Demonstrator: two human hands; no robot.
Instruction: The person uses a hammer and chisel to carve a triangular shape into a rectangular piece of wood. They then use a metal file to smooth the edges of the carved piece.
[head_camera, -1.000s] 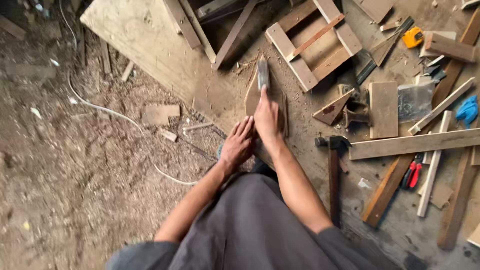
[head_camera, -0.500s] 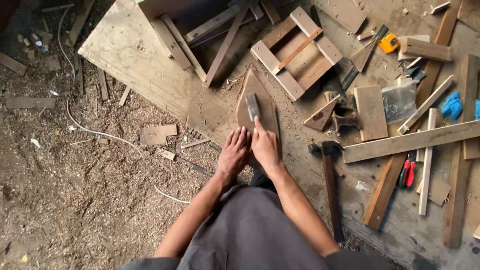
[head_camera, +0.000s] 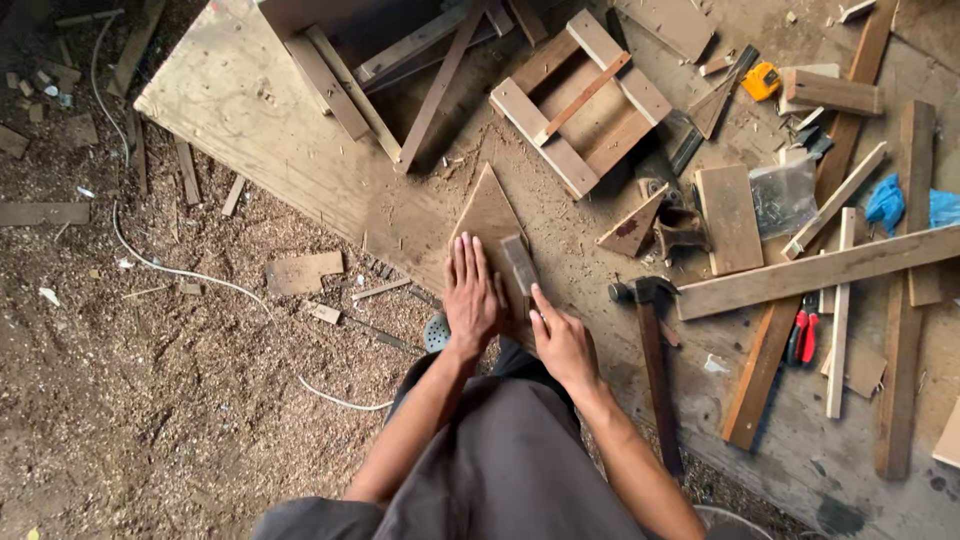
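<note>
The left hand (head_camera: 470, 295) lay flat and open, fingers spread, pressing on a pointed wooden board (head_camera: 488, 215). The right hand (head_camera: 562, 340) sat just right of the board's lower end, its fingers curled about the near end of a small grey block (head_camera: 520, 264) lying on the board. A hammer (head_camera: 655, 350) lay right of the board, near the right hand. Beyond the board's tip sat a slatted wooden frame (head_camera: 580, 100). Far right of the board lay red-handled pliers (head_camera: 803, 338), and a yellow tape measure (head_camera: 761, 81) rested beyond the frame.
</note>
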